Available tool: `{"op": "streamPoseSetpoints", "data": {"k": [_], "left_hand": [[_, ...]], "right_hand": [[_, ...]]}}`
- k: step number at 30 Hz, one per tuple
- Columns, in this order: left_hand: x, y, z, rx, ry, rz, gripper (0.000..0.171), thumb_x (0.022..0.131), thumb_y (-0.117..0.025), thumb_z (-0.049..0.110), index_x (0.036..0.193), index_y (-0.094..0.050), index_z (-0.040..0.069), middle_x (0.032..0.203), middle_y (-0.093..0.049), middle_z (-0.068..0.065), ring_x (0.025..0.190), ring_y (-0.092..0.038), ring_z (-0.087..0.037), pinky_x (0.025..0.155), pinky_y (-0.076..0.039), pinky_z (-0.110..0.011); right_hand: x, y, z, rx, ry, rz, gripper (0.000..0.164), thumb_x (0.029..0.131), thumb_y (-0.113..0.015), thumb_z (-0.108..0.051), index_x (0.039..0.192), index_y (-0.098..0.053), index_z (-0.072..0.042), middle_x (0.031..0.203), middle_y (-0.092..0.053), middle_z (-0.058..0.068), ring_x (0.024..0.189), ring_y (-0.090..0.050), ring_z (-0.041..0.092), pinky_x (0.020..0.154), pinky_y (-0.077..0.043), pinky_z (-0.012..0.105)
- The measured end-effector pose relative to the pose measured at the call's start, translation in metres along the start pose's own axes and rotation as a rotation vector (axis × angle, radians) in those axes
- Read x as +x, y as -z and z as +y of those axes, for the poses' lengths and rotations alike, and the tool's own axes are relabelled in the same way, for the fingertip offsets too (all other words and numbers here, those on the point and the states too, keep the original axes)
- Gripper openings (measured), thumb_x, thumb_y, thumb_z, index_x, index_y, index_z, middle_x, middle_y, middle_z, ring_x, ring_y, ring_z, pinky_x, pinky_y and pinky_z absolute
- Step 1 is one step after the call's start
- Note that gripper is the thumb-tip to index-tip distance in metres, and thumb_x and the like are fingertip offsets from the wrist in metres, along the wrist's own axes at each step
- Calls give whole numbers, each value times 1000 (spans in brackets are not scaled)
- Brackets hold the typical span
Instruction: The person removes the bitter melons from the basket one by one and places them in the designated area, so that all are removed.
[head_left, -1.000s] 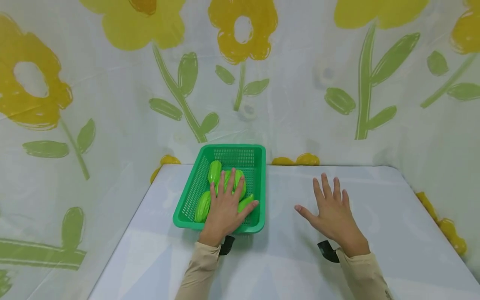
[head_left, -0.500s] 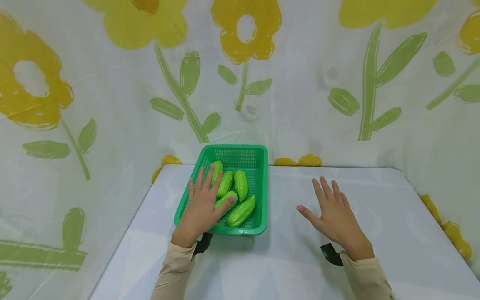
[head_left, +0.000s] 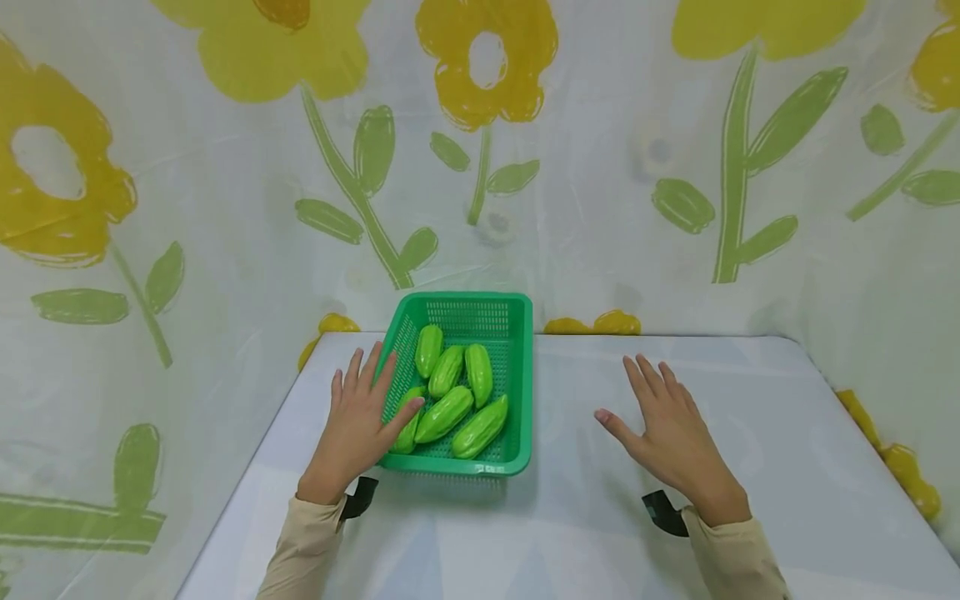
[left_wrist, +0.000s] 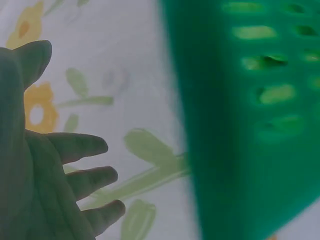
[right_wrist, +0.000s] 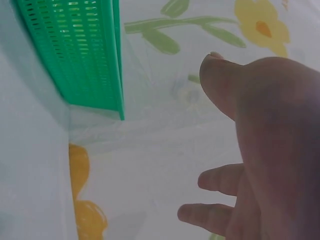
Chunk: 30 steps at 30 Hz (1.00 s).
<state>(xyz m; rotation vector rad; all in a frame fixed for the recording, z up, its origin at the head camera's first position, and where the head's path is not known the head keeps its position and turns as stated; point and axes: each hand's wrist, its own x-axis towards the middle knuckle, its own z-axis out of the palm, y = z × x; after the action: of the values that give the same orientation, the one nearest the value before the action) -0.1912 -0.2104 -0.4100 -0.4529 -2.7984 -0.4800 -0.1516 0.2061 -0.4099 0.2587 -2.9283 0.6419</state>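
Several bright green bitter melons (head_left: 444, 414) lie in a green plastic basket (head_left: 520, 383) in the head view. My left hand (head_left: 354, 427) hovers with fingers spread over the basket's left edge, covering part of that rim; nothing is held. In the left wrist view, the basket wall (left_wrist: 260, 165) looms close and blurred beside the fingers of my left hand (left_wrist: 65, 175). To the right of the basket, my right hand (head_left: 671, 433) is held above the table with straight fingers and no object. The right wrist view shows my right hand (right_wrist: 270, 150) apart from the basket (right_wrist: 85, 60).
The basket stands on a white table (head_left: 600, 542) near its back edge. Behind and around the table hangs a white cloth (head_left: 585, 208) printed with yellow flowers and green leaves. A dark wrist camera (head_left: 663, 512) sits at each cuff.
My left hand has moved left from over the middle of the basket to its left edge, uncovering the bitter melons. My right hand has hardly moved.
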Motion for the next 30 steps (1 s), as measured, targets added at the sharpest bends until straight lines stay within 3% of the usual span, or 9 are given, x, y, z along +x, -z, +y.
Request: {"op": "streamPoseSetpoints", "data": {"k": [14, 30], "left_hand": [[-9, -20, -34, 26, 50, -62, 94, 98, -59, 59, 163, -27, 0, 173, -17, -21, 160, -11, -48, 121, -12, -77], [-9, -23, -47, 61, 72, -159, 106, 93, -58, 68, 163, -22, -2, 174, -15, -18, 161, -10, -44, 124, -12, -75]], "right_hand": [[2, -3, 1, -5, 9, 2, 92, 100, -55, -62, 166, -21, -6, 168, -27, 25, 154, -20, 56, 120, -20, 75], [5, -2, 0, -19, -3, -17, 93, 101, -54, -63, 166, -19, -8, 169, -27, 25, 154, -20, 56, 119, -20, 76]]}}
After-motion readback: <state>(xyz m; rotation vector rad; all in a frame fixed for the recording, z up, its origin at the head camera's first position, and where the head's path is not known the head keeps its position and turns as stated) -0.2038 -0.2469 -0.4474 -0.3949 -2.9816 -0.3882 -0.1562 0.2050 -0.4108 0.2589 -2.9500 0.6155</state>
